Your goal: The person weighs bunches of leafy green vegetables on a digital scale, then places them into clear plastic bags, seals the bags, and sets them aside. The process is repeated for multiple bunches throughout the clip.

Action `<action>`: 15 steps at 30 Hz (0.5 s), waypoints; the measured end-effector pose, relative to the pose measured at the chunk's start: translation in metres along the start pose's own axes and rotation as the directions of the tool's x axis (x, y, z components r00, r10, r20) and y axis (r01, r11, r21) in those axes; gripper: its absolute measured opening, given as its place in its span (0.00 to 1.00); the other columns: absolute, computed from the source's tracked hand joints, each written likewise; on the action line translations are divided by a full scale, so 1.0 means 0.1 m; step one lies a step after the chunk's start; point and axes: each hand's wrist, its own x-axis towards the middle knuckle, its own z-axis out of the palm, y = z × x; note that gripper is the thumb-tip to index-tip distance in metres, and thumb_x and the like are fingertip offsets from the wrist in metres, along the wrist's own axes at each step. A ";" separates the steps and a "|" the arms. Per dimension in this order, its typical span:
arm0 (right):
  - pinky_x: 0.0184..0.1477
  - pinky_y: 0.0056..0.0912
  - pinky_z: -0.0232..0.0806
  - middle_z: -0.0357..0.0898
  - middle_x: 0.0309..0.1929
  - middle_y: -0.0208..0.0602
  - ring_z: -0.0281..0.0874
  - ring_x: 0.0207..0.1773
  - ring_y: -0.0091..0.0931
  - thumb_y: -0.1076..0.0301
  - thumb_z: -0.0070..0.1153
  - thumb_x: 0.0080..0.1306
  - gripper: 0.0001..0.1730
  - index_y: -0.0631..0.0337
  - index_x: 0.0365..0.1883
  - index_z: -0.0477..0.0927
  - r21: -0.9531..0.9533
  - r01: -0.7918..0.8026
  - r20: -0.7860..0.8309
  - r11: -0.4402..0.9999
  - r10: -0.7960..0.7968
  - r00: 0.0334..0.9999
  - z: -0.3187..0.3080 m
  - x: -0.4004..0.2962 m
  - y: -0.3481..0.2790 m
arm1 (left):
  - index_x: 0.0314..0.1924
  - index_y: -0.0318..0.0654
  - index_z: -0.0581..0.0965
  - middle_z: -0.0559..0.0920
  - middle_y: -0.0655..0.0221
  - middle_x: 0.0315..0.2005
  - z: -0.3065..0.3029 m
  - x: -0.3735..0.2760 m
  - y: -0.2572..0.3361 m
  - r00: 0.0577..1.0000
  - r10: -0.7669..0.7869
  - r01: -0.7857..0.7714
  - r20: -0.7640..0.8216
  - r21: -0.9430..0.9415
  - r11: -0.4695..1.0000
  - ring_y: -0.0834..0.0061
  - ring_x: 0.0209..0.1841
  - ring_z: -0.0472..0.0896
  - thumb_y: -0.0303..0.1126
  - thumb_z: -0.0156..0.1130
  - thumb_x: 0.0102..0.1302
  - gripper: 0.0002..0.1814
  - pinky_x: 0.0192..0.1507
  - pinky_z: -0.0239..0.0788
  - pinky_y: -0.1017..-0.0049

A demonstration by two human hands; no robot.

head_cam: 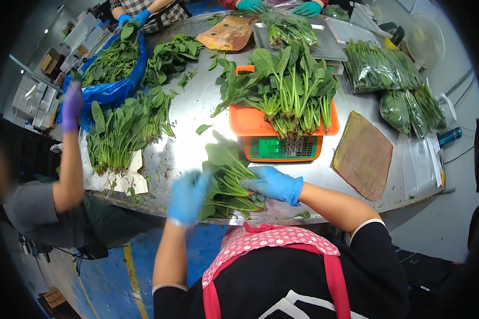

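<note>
Near the table's front edge, my right hand (275,184), in a blue glove, grips a bunch of leafy greens (233,179) by the stems at its root end. My left hand (189,195), also blue-gloved and blurred, is at the leaf side of that bunch; its fingers are too blurred to read. Just beyond stands an orange digital scale (236,119) with a lit green display, its pan heaped with spinach-like greens (289,83). A loose leaf (202,128) lies on the metal left of the scale.
Bunched greens (115,135) stand at the left beside a blue plastic bag (103,93) of leaves. Bagged greens (379,67) lie at the right, past a flat brownish board (365,155). Co-workers' gloved hands show at the left and far side. A second scale (327,44) stands behind.
</note>
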 end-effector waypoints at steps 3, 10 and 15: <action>0.26 0.30 0.71 0.81 0.31 0.38 0.78 0.24 0.26 0.60 0.51 0.70 0.17 0.65 0.48 0.75 -0.107 -0.175 0.046 0.979 0.181 0.982 0.01 -0.01 -0.12 | 0.65 0.37 0.70 0.79 0.54 0.53 0.18 0.93 0.09 0.865 0.381 -0.447 -0.328 -0.155 0.881 0.58 0.55 0.77 0.39 0.61 0.66 0.29 0.57 0.68 0.65; 0.23 0.31 0.72 0.81 0.30 0.40 0.78 0.23 0.26 0.53 0.53 0.68 0.24 0.67 0.50 0.75 -0.097 -0.254 0.065 0.962 0.261 0.963 0.15 -0.04 0.53 | 0.58 0.31 0.75 0.83 0.52 0.44 0.44 1.83 0.52 0.894 0.355 -0.353 -0.275 0.057 0.934 0.63 0.38 0.83 0.35 0.61 0.64 0.24 0.45 0.74 0.68; 0.27 0.31 0.73 0.80 0.30 0.41 0.79 0.25 0.27 0.51 0.53 0.69 0.26 0.67 0.52 0.76 -0.072 -0.270 0.062 0.960 0.275 0.960 0.20 -0.04 0.73 | 0.65 0.38 0.70 0.84 0.53 0.38 0.77 1.46 0.83 0.949 0.233 -0.283 -0.215 -0.247 0.927 0.62 0.32 0.83 0.34 0.56 0.66 0.27 0.40 0.75 0.67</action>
